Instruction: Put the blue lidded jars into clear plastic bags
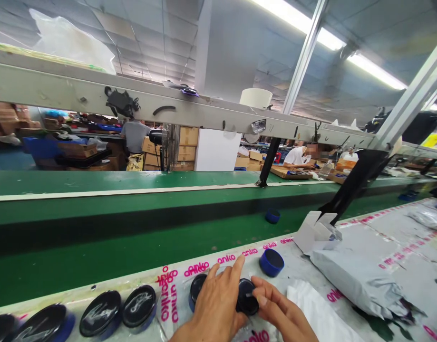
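Observation:
A round black-topped piece [244, 304] sits between my hands, low over the table. My left hand [218, 301] curves around its left side, with the thumb below and the fingers stretched past it. At its right rim, my right hand [280, 311] has thumb and fingers pinched together; what lies in the pinch is too small to make out. A small greyish patch shows on the black face by those fingertips. Partly hidden behind my left hand is a blue-rimmed black round piece [196, 290]. Another blue round piece [271, 262] stands just beyond my right hand.
Several blue and black round pieces [139, 308] line the table's left front. A lone blue one [273, 216] rests on the green belt [132, 256]. To the right are a white box [316, 232], a grey plastic bag [357, 280] and white foam sheet [318, 311]. Metal posts rise beyond.

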### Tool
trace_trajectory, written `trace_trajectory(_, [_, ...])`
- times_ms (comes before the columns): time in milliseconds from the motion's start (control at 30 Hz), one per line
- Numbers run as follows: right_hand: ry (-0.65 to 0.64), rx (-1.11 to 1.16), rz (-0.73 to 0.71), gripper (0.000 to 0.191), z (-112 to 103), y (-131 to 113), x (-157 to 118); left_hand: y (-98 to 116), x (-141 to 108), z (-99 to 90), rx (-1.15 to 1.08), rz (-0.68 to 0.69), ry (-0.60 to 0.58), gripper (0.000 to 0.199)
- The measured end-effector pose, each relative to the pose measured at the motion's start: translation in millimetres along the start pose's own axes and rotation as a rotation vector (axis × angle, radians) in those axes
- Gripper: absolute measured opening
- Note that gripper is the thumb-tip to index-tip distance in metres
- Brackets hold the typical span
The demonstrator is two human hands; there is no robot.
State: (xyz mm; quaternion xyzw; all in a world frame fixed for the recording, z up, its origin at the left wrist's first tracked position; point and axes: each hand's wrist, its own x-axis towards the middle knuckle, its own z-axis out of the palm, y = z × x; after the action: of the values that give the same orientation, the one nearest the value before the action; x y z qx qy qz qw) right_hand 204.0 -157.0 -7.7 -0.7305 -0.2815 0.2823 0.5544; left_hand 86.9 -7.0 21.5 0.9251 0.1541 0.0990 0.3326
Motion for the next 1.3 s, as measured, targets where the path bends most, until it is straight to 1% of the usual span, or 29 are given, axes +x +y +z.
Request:
trace_trajectory(33, [0.006, 0.003, -0.001, 0.051, 0.2, -0.1, -1.3, 0.6, -0.6, -0.4, 0.004, -0.013, -0.012, 0.115])
trace_trajectory(100, [0.056, 0.017, -0.008, 0.05, 3.2, -0.8, -3.9, 0.7, -1.2, -0.9, 0.019, -0.031, -0.034, 0.117])
trace_trajectory(200, [0.129, 0.046, -0.007, 0.051, 10.4, -1.8, -6.2, -1.6, -0.5, 0.5, 0.038, -0.007, -0.034, 0.119])
trace_trajectory(367, [0.158, 0.061, -0.026, 0.046, 14.6, -1.2, -5.9, -2.9, 0.4, 1.8, 0.063, 0.013, -0.025, 0.117])
trace_trajectory(567, [0.136, 0.027, -0.05, 0.043, 12.7, 2.7, -2.3, -1.6, -1.5, -1.8, 0.07, 0.041, -0.037, 0.11])
trace_trajectory(767, [0.13, 0.004, -0.095, 0.036, 12.7, 3.4, -1.0, -5.4, 0.3, 3.1, 0.072, 0.046, -0.013, 0.11])
trace_trajectory(1000, [0.16, -0.017, -0.107, 0.034, 13.9, 0.9, -0.7, -7.1, -1.2, 7.0, 0.06, 0.018, -0.015, 0.115])
trace_trajectory(1167, [0.168, -0.042, -0.131, 0.035, 13.8, 2.5, -0.2, -7.5, -2.4, 8.9, 0.071, 0.039, -0.008, 0.116])
trace_trajectory(1300, [0.174, -0.031, -0.129, 0.032, 15.2, 0.6, -1.7, -7.3, -1.8, 8.3, 0.091, 0.052, -0.007, 0.117])
